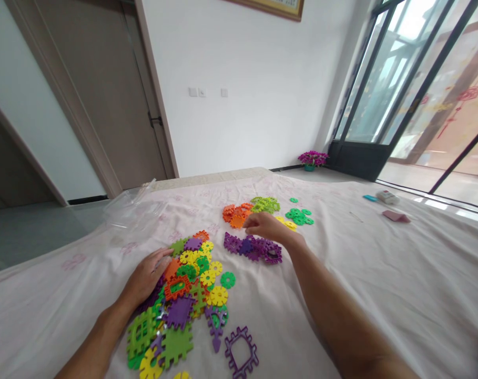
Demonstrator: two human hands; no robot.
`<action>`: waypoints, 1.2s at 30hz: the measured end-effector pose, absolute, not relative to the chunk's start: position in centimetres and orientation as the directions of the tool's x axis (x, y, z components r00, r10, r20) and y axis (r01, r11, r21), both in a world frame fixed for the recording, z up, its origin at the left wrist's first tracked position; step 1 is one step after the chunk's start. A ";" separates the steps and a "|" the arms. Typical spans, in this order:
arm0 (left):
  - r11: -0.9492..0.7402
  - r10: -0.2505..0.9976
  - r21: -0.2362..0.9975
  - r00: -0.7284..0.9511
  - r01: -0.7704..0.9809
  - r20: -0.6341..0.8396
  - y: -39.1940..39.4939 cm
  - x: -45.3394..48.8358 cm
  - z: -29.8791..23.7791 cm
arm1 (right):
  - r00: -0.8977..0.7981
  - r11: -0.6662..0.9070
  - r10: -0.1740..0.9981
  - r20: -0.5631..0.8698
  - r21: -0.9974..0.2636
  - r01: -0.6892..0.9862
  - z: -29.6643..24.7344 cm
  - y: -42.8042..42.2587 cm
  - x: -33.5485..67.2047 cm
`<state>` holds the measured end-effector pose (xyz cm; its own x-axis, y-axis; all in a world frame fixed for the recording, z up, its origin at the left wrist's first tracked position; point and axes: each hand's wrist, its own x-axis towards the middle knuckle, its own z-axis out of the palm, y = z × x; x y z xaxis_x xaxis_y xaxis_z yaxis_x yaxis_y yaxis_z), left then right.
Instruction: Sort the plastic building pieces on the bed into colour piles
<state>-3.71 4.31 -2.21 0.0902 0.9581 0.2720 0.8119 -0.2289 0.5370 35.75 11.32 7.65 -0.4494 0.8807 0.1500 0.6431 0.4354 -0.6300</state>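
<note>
Two hands show in the head view. The left hand (148, 276) lies open, palm down, on the mixed pile (183, 300) toward the bed's (380, 295) near edge. The right hand (264, 226), fingers curled, sits mid-bed between the orange pile (236, 215) and the purple pile (252, 247); whether it grips a piece I cannot tell.

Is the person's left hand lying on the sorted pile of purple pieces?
No, the left hand rests on the mixed-colour pile; the purple pile lies by the right hand.

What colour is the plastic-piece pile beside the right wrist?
Purple; the pile of flat plastic pieces by the right hand shows best in the head view.
</note>
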 end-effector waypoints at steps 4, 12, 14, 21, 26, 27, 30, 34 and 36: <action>-0.230 0.956 0.536 0.086 0.812 0.280 4.2 -3.5 -2.0 | -0.692 0.516 0.721 -0.025 -0.648 0.561 6.7 9.2 31.5; -0.233 0.957 0.546 0.091 0.805 0.274 4.5 -3.9 -2.6 | -0.802 0.700 0.585 -0.120 -0.424 0.574 4.7 7.5 28.2; -0.234 0.958 0.553 0.092 0.800 0.272 4.5 -4.0 -2.8 | -0.791 0.707 0.595 -0.143 -0.373 0.600 5.0 7.2 28.0; -0.238 0.957 0.552 0.096 0.799 0.274 4.4 -3.9 -2.6 | -0.754 0.658 0.622 -0.211 -0.382 0.649 5.4 6.9 28.1; -0.240 0.955 0.543 0.095 0.804 0.281 4.4 -3.9 -2.5 | -0.785 0.648 0.587 -0.199 -0.466 0.603 4.9 7.2 28.3; -0.239 0.955 0.542 0.093 0.806 0.282 4.4 -3.9 -2.5 | -0.793 0.640 0.578 -0.190 -0.498 0.585 4.9 7.3 28.4; -0.238 0.953 0.535 0.089 0.811 0.288 4.4 -3.8 -2.4 | -0.782 0.582 0.612 -0.118 -0.603 0.546 4.9 8.0 29.0; -0.236 0.953 0.537 0.086 0.810 0.290 4.3 -3.7 -2.1 | -0.632 0.473 0.775 -0.014 -0.651 0.594 5.1 9.3 30.5; -0.237 0.954 0.545 0.086 0.804 0.287 4.3 -3.7 -2.2 | -0.529 0.441 0.847 0.062 -0.637 0.632 5.1 10.1 31.4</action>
